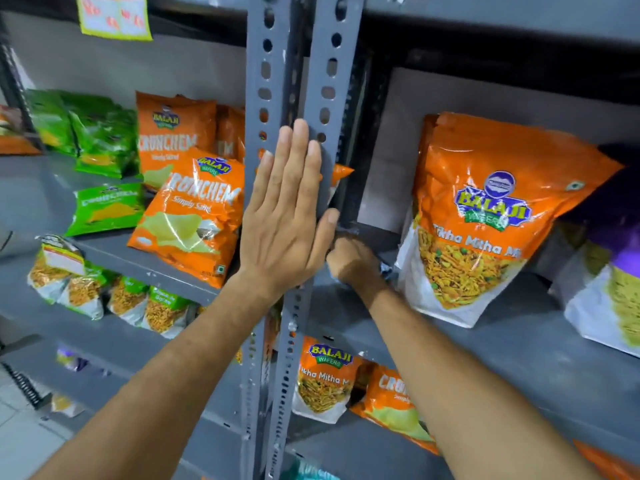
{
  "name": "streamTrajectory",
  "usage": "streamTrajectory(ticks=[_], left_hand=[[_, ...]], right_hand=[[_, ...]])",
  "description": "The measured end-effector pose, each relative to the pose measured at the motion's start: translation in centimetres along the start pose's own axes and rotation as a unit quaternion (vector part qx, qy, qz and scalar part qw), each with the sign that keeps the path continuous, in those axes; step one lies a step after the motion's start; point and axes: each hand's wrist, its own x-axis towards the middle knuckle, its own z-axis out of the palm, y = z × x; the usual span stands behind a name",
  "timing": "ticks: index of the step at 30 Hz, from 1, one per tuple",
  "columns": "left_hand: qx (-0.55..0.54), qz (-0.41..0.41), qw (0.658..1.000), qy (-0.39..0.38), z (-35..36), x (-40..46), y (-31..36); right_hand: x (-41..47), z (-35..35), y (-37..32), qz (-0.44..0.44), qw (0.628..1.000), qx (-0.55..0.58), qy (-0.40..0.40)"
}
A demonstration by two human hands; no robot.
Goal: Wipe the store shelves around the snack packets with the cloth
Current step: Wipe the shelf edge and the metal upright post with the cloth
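The cloth [384, 270] is being gripped in the closed right hand [349, 259] and rubbed in the shelf [485, 341] corner beside the big orange packet [485, 216], while the post [325, 98] is being pressed by the flat, open left hand [284, 216]; most shelves probably are still waiting.

Glossy plastic snack packets [485, 216]; matt painted-metal shelves [519, 358] (chipped).

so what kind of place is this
Most likely a small grocery or snack shop. Grey slotted-steel shelving uprights carry shelves stocked with many identical retail packets: orange Balaji Crunchem wafers, Tikha Mitha Mix pouches and green packets. A printed paper sign hangs above.
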Motion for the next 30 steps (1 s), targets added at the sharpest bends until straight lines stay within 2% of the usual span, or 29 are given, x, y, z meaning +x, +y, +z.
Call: streamTrajectory(ticks=[4, 8, 11, 14, 16, 18, 20, 21, 24, 27, 30], left_hand=[[-0.008, 0.000, 1.000, 0.001, -0.1, 0.0, 0.1], [-0.003, 0.003, 1.000, -0.003, -0.3, 0.0, 0.0], [-0.010, 0.002, 1.000, -0.006, -0.4, 0.0, 0.0], [-0.010, 0.001, 1.000, -0.010, -0.4, 0.0, 0.0], [-0.008, 0.002, 1.000, -0.009, -0.2, -0.1, -0.1], [-0.006, 0.004, 1.000, -0.005, -0.2, -0.1, -0.1], [-0.006, 0.007, 1.000, -0.003, -0.1, -0.2, -0.2], [-0.004, 0.006, 1.000, -0.003, -0.1, -0.2, -0.2], [0.001, -0.003, 1.000, -0.008, 0.0, -0.5, -0.1], [0.009, -0.007, 1.000, -0.010, -0.2, -0.3, 0.0], [0.006, -0.015, 1.000, -0.010, -0.4, -0.4, 0.5]], right_hand=[[-5.6, -1.1, -1.5, -0.076, 0.997, -0.004, -0.009], [-10.9, -3.5, -2.5, -0.108, 0.994, -0.009, -0.031], [-14.7, -4.9, -1.4, -0.166, 0.985, 0.009, -0.034], [-17.0, -6.2, 0.8, -0.195, 0.978, 0.029, -0.072], [-17.0, -6.9, 1.8, -0.176, 0.975, 0.109, -0.081], [-15.6, -7.1, 1.8, -0.132, 0.978, 0.157, -0.029], [-14.0, -7.0, 0.4, -0.107, 0.984, 0.141, 0.020], [-13.3, -6.7, -0.6, -0.116, 0.985, 0.130, 0.021], [-12.3, -5.0, -2.2, -0.164, 0.984, 0.063, -0.023], [-12.7, -4.3, -1.6, -0.153, 0.987, 0.029, -0.025], [-14.3, -4.7, 0.3, -0.141, 0.988, 0.047, -0.032]])
